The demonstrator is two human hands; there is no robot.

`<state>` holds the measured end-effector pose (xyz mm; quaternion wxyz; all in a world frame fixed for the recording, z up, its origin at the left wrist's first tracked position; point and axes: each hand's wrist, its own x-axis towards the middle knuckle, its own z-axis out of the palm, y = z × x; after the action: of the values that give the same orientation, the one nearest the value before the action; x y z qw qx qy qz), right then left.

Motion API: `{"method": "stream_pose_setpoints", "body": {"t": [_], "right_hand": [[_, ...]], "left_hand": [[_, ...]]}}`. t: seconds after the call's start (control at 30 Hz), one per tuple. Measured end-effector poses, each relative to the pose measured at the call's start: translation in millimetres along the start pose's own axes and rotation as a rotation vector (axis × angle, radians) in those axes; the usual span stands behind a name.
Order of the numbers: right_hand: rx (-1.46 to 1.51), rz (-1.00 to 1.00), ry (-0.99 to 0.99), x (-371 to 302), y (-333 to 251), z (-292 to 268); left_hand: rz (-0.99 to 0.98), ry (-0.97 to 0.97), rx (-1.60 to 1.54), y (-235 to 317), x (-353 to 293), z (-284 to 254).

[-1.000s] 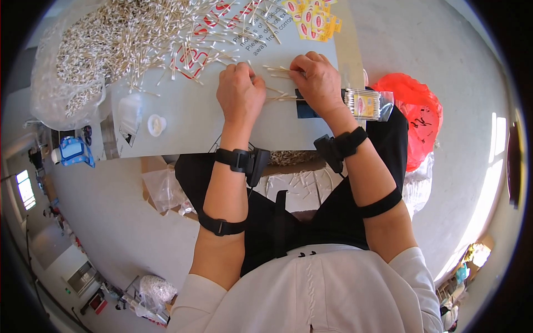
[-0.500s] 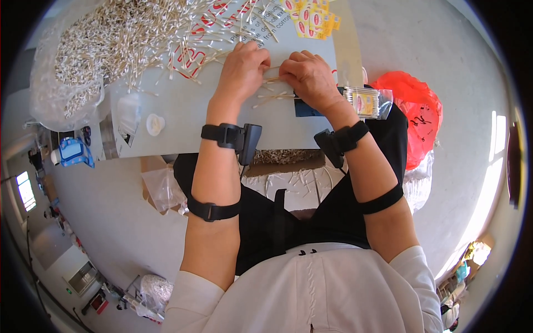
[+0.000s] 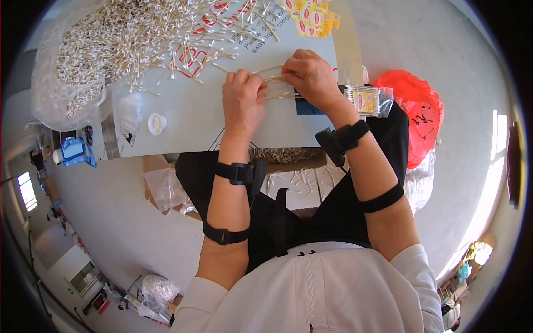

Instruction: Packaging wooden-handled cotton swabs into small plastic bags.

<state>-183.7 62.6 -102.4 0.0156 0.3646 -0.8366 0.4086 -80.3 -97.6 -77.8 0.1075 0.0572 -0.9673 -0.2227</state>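
My left hand [image 3: 244,100] is over the table with its fingers closed in a pinch at the tips of some cotton swabs [image 3: 280,95]. What exactly lies between its fingertips is partly hidden. A little to the right and farther off, my right hand [image 3: 312,77] has thumb and fingers closed on cotton swabs [image 3: 273,78] whose tips point left. Under the right wrist lies a dark blue flat piece [image 3: 306,107]. Beside that wrist sits a clear pack of cotton swabs [image 3: 364,101] with a yellow label.
A large heap of loose cotton swabs [image 3: 122,39] spreads from a clear plastic bag at the far left of the table [image 3: 183,127]. Yellow labels [image 3: 311,19] lie at the back. A small white lid [image 3: 157,124] is at left, and a red plastic bag [image 3: 413,105] hangs at right.
My left hand has come nearer to me and slightly right, down to the swab tips. My right hand has hardly moved.
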Motion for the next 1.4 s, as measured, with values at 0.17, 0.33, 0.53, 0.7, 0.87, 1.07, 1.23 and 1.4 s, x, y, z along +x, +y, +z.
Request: {"method": "stream_pose_setpoints", "body": {"t": [0.17, 0.33, 0.53, 0.7, 0.87, 1.07, 1.23, 1.4], "right_hand": [[0.383, 0.260, 0.189, -9.6, -3.6, -5.7], [0.569, 0.379, 0.454, -29.8, -12.8, -7.8], [0.671, 0.386, 0.477, -56.5, -35.2, 3.6], [0.712, 0.391, 0.507, -49.7, -28.5, 4.0], [0.749, 0.344, 0.491, -34.3, -17.5, 5.8], [0.818, 0.337, 0.430, -26.5, -22.0, 20.7], [0.950, 0.398, 0.460, -32.3, -17.1, 11.8], [0.399, 0.327, 0.357, -34.2, -10.0, -7.4]], "left_hand": [[0.080, 0.084, 0.093, 17.4, -2.9, 17.5], [0.092, -0.111, 0.122, 34.1, -23.2, 23.2], [0.095, -0.164, 0.132, 40.4, -28.7, 23.1], [0.089, -0.006, 0.106, 30.2, -2.7, 31.8], [-0.101, 0.288, -0.643, 14.0, -0.6, 35.1], [-0.147, 0.330, -0.897, 29.5, 6.7, 50.4], [-0.197, 0.395, -1.090, 26.5, -1.0, 46.6], [-0.079, 0.291, -0.434, 15.5, 2.3, 18.6]]}}
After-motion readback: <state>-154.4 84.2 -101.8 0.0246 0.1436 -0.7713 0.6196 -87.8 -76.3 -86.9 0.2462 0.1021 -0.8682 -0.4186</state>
